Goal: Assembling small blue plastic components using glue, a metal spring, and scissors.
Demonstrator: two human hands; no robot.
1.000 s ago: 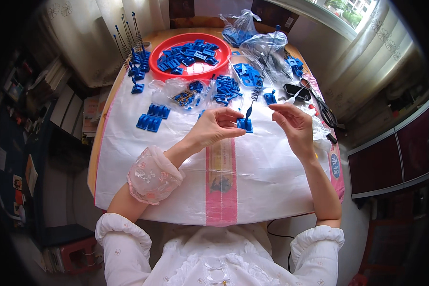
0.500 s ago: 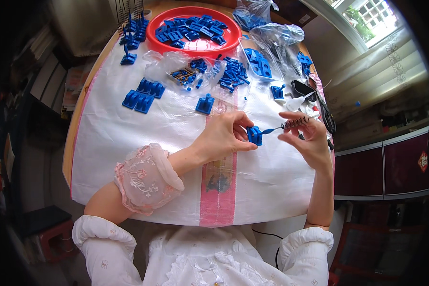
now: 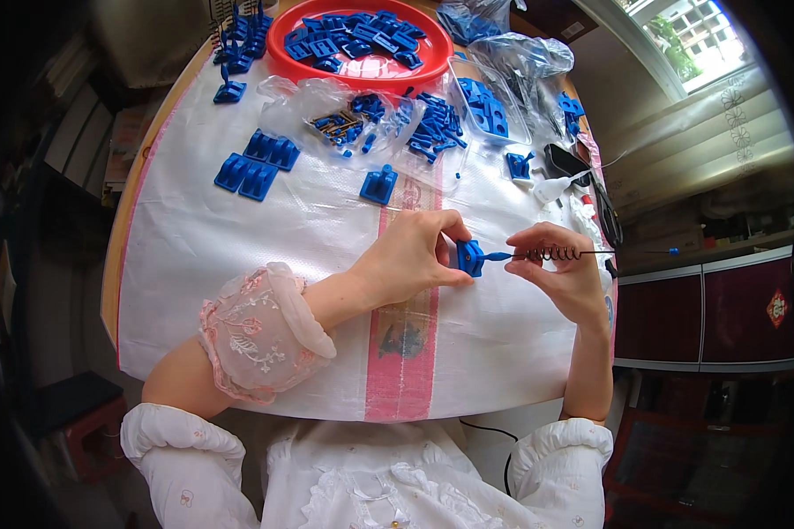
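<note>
My left hand [image 3: 419, 256] pinches a small blue plastic base [image 3: 470, 258] between thumb and fingers, holding it above the covered table. A twisted blue stem juts from the base toward the right. It meets a dark coiled spring wire [image 3: 551, 254], which lies level and ends in a small blue tip [image 3: 673, 251] far right. My right hand [image 3: 560, 278] is closed around the spring near the stem, with its thumb below and fingers above. A single blue base with an upright stub [image 3: 378, 185] stands on the sheet beyond my left hand.
Blue plates fill a red basin [image 3: 284, 66] at the back. Before it, a clear bag [image 3: 282, 115] holds small blue and brass-coloured parts. A clear box [image 3: 513, 132] of blue pieces, a white nozzle bottle [image 3: 551, 188] and black-handled scissors [image 3: 610, 225] stand right. Joined blue bases [image 3: 247, 176] lie left.
The spring wire has swung level, and its blue tip now points right. My right hand has moved slightly down and closed on the spring. My left hand still holds the base.
</note>
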